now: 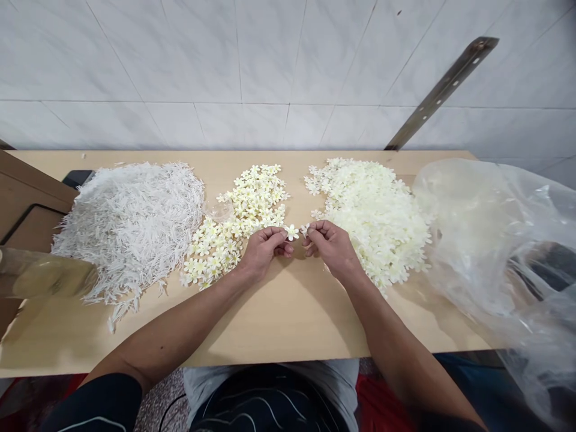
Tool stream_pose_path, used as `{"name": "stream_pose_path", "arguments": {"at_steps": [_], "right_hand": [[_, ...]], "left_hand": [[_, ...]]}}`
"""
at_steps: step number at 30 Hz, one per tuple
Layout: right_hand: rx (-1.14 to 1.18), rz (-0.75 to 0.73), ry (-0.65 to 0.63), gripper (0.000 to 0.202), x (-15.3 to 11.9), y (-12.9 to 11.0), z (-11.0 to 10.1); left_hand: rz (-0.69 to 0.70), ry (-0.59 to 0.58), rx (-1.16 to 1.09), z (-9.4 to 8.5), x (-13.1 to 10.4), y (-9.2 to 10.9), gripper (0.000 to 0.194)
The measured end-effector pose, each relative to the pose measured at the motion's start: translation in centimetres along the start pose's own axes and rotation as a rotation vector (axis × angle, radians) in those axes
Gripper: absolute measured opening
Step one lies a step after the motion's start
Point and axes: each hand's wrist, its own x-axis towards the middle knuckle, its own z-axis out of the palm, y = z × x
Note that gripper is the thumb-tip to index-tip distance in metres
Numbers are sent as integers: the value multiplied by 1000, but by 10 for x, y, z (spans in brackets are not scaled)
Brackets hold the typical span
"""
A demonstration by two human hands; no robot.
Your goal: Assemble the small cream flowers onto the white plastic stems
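Both hands are held close together over the middle of the table. My left hand [270,246] pinches a small artificial flower [291,232] with pale petals and a yellowish centre. Facing it, my right hand [328,243] is closed in a pinch on another pale flower [305,230], partly hidden by the fingers. Behind and left of my left hand spreads a pile of flowers with yellow centres [256,195]. To the right of my right hand lies a larger heap of pale flower heads [369,210].
A big heap of thin white stem-like pieces [139,210] covers the left of the table [288,324]. A clear bottle-like container [49,274] and a cardboard box [31,198] are at the far left. A clear plastic bag [486,222] drapes over the right edge. A metal strip [443,90] stands against the wall.
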Motion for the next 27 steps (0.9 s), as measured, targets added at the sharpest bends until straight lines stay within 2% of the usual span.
{"name": "stream_pose_path", "arguments": {"at_steps": [3, 8, 12, 18, 23, 27], "right_hand": [[-135, -56, 4, 16, -2, 1, 2], [-210, -92, 0, 19, -6, 1, 8], [-101, -23, -62, 24, -6, -2, 7], [91, 47, -168, 47, -5, -5, 2], [85, 42, -162, 42, -3, -1, -2], [178, -18, -170, 36, -2, -1, -5]], "left_hand": [[1, 19, -45, 0, 1, 0, 30], [-14, 16, -61, 0, 1, 0, 32], [-33, -8, -74, -1, 2, 3, 30], [-54, -52, -79, -4, 3, 3, 29], [-35, 4, -92, -2, 1, 4, 28], [-16, 29, -95, -2, 1, 5, 28]]}}
